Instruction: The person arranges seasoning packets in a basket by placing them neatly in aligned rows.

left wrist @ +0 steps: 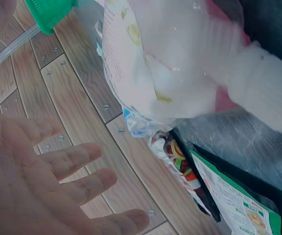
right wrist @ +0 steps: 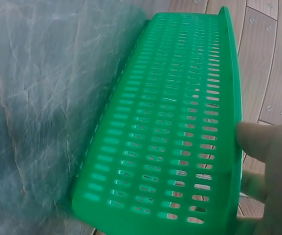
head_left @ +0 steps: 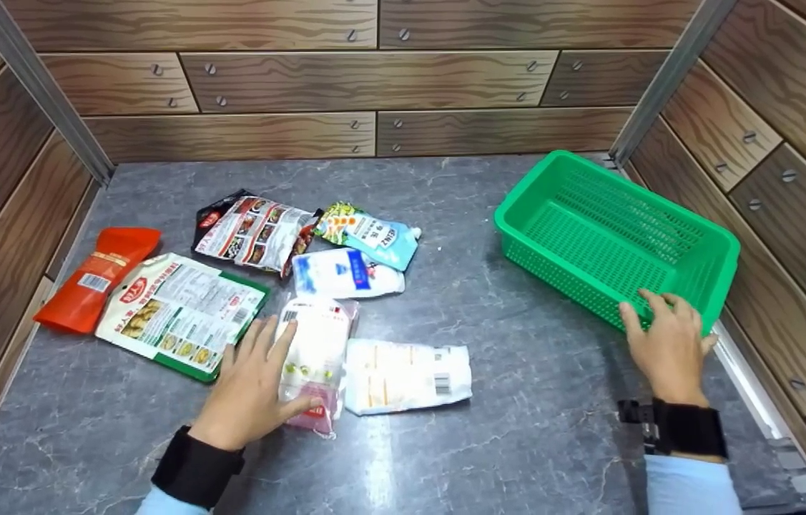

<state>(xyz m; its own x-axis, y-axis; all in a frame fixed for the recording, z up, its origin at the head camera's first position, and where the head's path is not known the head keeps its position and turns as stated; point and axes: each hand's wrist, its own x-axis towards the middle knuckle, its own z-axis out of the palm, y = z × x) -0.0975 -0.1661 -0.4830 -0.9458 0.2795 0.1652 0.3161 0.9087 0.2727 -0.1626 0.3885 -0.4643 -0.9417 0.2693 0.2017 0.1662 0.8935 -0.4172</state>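
Note:
My left hand is spread with straight fingers beside and over the edge of a clear plastic packet with white contents and a pink lower end. In the left wrist view the palm faces this packet, and a white spout-like piece shows in front of it. On the right, a green perforated basket stands with nothing in it. My right hand grips its near rim, thumb outside and fingers reaching over to the inner side.
Right of the clear packet lies a white packet with a barcode. Behind are a white-and-blue pouch, a light blue Heinz pouch and a black-edged bag. Leftward lie a green-edged packet and a red packet. Wood-patterned walls enclose the surface.

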